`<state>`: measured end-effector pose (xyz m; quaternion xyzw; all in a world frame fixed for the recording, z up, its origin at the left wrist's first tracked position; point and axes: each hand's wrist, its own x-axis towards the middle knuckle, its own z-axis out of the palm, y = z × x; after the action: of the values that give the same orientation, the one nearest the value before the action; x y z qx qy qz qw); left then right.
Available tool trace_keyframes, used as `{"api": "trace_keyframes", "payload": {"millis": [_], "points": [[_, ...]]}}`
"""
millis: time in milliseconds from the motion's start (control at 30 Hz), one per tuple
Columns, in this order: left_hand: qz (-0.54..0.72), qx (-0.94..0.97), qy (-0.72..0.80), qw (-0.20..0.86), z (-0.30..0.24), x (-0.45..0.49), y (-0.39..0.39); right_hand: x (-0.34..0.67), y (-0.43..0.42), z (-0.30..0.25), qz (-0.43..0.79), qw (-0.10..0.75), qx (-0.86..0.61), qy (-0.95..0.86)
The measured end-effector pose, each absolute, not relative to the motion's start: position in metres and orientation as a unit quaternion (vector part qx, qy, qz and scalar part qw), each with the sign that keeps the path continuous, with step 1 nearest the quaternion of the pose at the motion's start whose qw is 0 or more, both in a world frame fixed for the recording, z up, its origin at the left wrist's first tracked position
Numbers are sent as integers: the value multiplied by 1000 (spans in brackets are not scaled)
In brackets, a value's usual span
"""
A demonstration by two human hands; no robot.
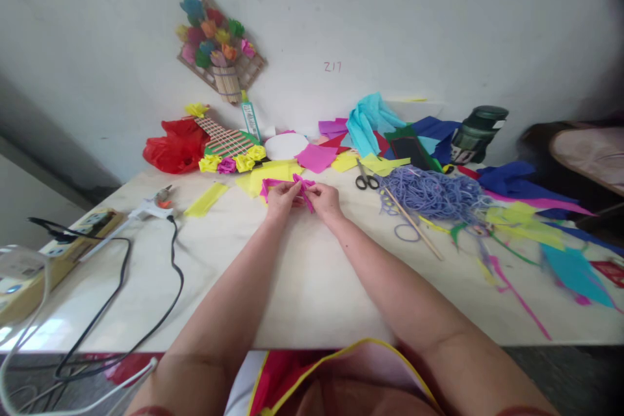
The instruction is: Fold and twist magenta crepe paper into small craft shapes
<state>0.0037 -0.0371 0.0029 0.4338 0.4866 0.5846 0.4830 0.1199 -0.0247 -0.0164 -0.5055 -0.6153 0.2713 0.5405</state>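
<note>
Between my two hands is a piece of magenta crepe paper, bunched and folded. My left hand pinches it from the left, thumb against the fingers. From the right, my right hand grips its other part with the fingertips closed. Part of the paper is hidden behind my fingers. Yellow paper sheets lie just beyond my left hand, and a magenta paper square lies beyond the right one. Black-handled scissors rest to the right of my right hand.
A glue gun with a black cord and a power strip lie at left. At the back is a stick panel with paper flowers. A purple string tangle, a wooden stick and a dark bottle are at right.
</note>
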Motion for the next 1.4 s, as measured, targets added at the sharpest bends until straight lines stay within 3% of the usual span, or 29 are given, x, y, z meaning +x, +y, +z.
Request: {"api": "trace_keyframes", "payload": {"millis": [233, 633, 1000, 1400], "points": [[593, 427, 478, 488, 1, 3, -35, 116, -24, -16, 324, 560, -484, -590], [589, 432, 374, 571, 1, -2, -34, 122, -31, -3, 574, 578, -398, -422], [564, 448, 392, 572, -4, 0, -33, 121, -35, 1, 586, 558, -394, -436], [630, 441, 462, 441, -7, -1, -28, 123, -34, -2, 583, 519, -393, -486]]}}
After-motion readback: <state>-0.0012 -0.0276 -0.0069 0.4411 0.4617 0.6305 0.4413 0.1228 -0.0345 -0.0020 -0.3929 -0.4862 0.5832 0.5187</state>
